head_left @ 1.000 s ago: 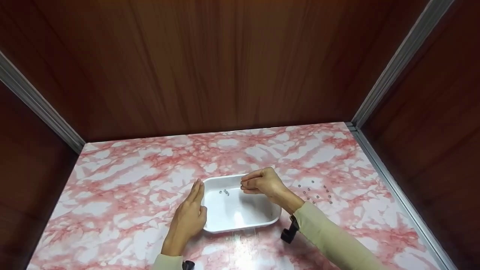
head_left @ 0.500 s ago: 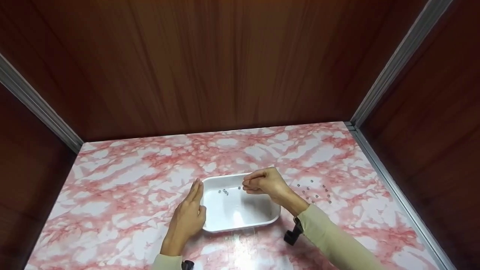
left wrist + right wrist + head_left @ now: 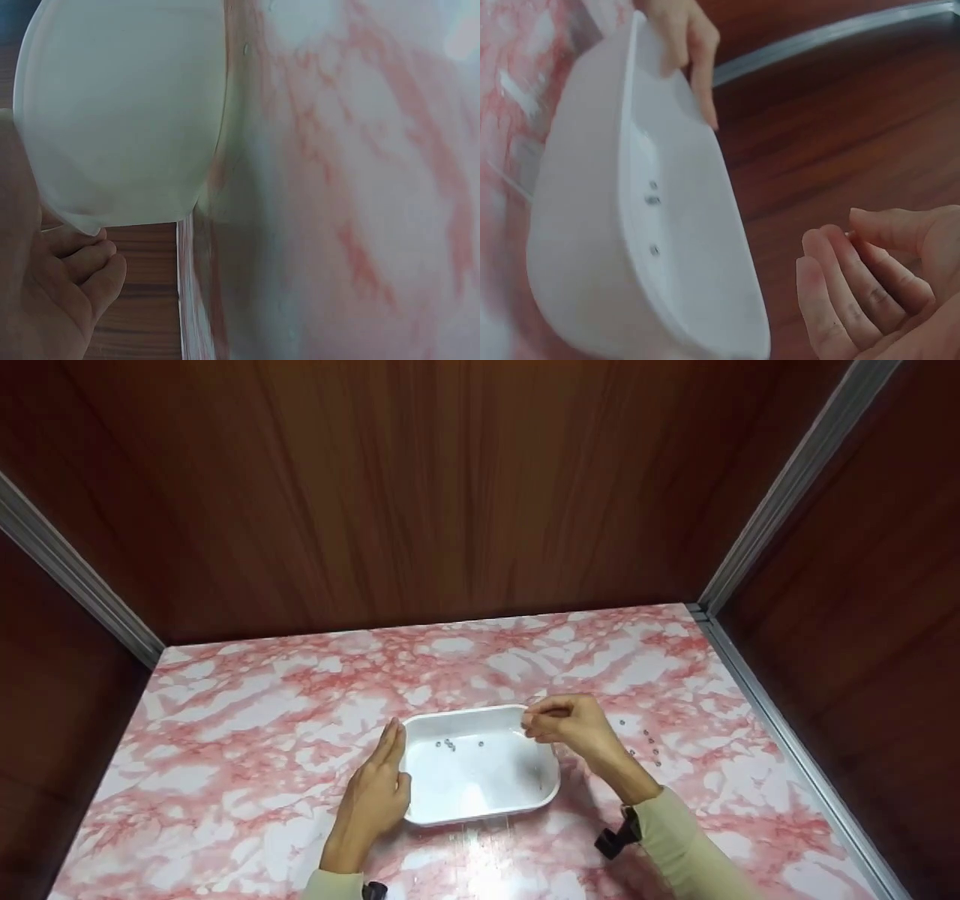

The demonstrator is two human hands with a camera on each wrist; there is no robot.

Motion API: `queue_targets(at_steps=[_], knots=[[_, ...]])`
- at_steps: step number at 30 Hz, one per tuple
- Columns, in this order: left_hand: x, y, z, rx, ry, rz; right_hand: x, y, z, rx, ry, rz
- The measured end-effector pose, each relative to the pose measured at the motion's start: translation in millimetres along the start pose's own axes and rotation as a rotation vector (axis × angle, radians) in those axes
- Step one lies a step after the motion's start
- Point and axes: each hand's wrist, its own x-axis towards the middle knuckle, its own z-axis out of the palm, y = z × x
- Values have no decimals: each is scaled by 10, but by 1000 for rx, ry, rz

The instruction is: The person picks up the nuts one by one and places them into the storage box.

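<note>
No legible text, labels, nos. or signs anywhere; tray point(image 3: 420, 810) & tabletop point(image 3: 247, 735) unmarked.

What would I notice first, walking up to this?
A white tray sits mid-table on pink marbled tabletop, with a few tiny metal bits inside. The left hand rests flat against its side; the right hand hovers curled over its far corner, more bits scattered beyond.
</note>
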Motion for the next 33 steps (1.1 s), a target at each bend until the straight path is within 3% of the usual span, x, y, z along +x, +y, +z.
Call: queue_targets(at_steps=[5,15,25,33], knots=[[7,13,9,12,10,5,-96,124,-236,-46,69,-61],[1,11,16,-10,-4,-4,-308,241,-635,-49,189,-96],[16,10,-12,19,-16,-5,-470,445,-1017,-348,288,-244],[9,5,11,-3,15,38,-562,681,-1234,-579,268,-310]])
